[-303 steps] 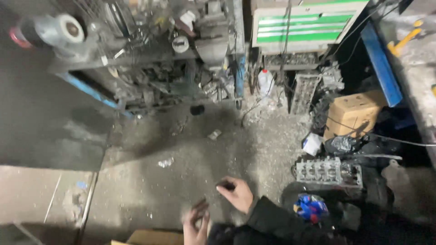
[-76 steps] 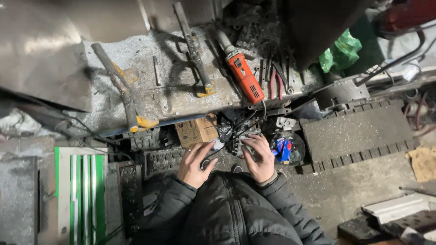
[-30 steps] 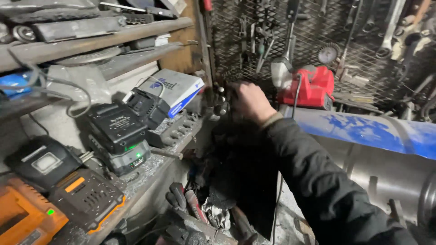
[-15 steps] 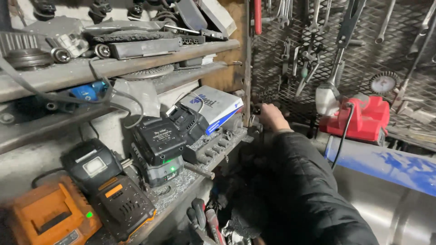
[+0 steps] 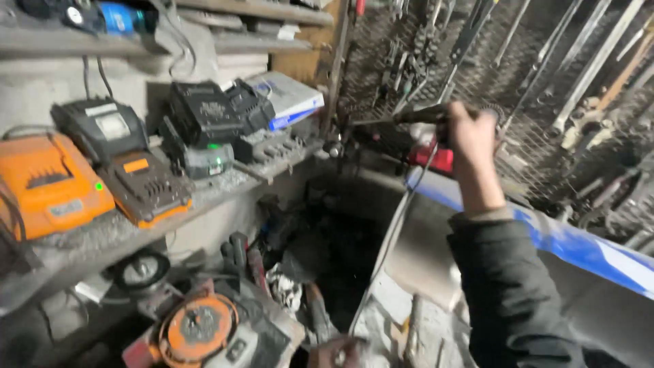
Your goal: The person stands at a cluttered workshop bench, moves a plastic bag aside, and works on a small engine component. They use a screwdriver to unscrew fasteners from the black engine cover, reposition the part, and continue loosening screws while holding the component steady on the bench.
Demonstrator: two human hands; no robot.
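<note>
Head view: right hand (image 5: 470, 140) raised before the wire-mesh tool wall (image 5: 545, 82), fingers closed round a dark slender rod-shaped tool (image 5: 415, 114) pointing left, a thin grey cable (image 5: 392, 238) hanging below it; left hand out of sight. Risk, as a judgement: snagging that cable on the cluttered concrete shelf (image 5: 102, 238), dragging down the orange battery charger (image 5: 48, 184). No open containers; only a closed white-and-blue cardboard box (image 5: 286, 99), contents unseen.

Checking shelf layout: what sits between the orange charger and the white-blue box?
Head view: a dark grey charger with orange base and a black charger with green light, side by side on the shelf.
</note>
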